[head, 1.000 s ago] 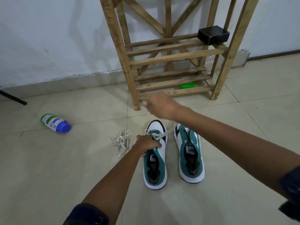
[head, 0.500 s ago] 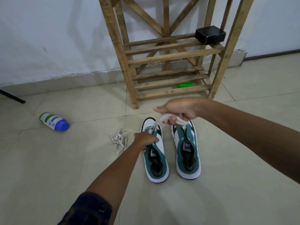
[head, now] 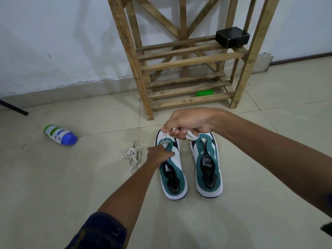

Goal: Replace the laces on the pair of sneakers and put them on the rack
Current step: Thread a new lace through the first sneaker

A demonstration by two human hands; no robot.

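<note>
Two bare forearms reach into view from the bottom and the right edge. The left hand (head: 159, 155) and right hand (head: 188, 123) wear no gloves, rings or watch that can be seen. The left sleeve (head: 100, 232) is dark navy cloth, like denim, pushed up to near the elbow, with a round metal snap button on its cuff. A sliver of dark cloth shows at the right edge.

Two teal-and-white sneakers (head: 190, 168) stand side by side before the wooden rack (head: 183, 63), white lace (head: 168, 139) threaded in the left one.
</note>
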